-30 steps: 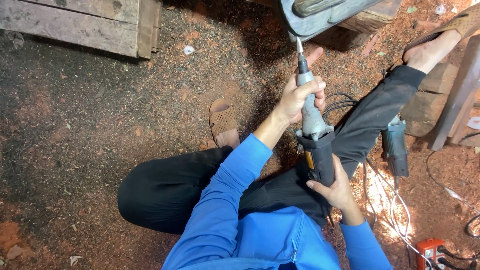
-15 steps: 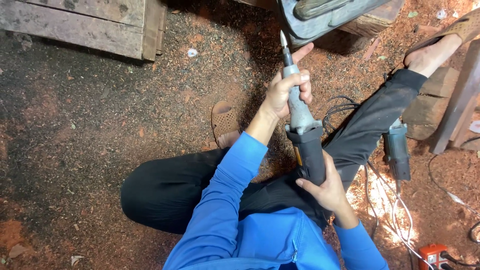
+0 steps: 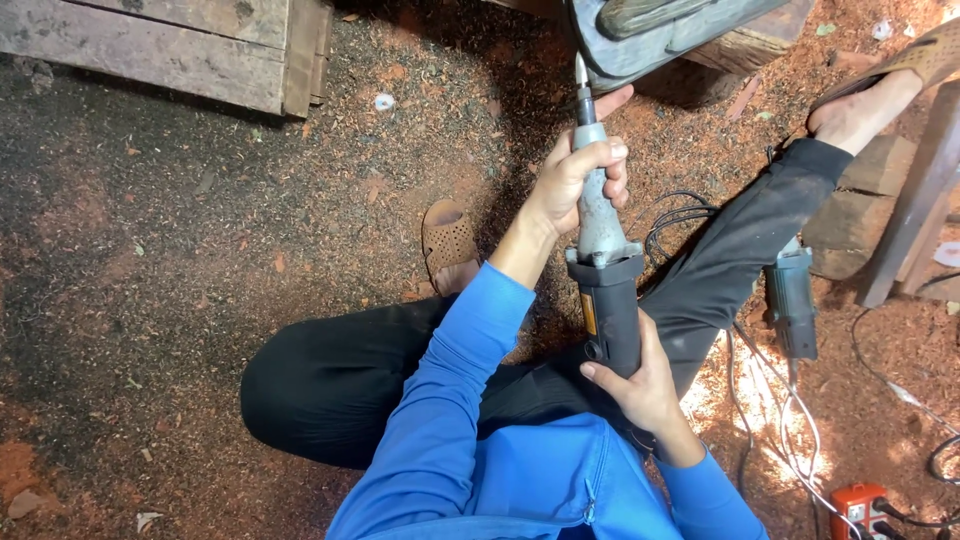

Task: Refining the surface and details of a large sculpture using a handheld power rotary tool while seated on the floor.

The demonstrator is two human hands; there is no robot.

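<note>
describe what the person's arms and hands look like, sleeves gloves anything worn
Both arms are covered to the wrist by long bright blue sleeves of a zip-front top, the fabric smooth and slightly creased. The left hand and right hand are bare: no gloves, and no rings, watch or wristband can be seen in the head view.

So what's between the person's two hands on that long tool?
In the head view, between the left hand and right hand shows the die grinder's grey metal neck, its flared collar and dark body.

Dim ground, sunlit patch right, sharp
</note>
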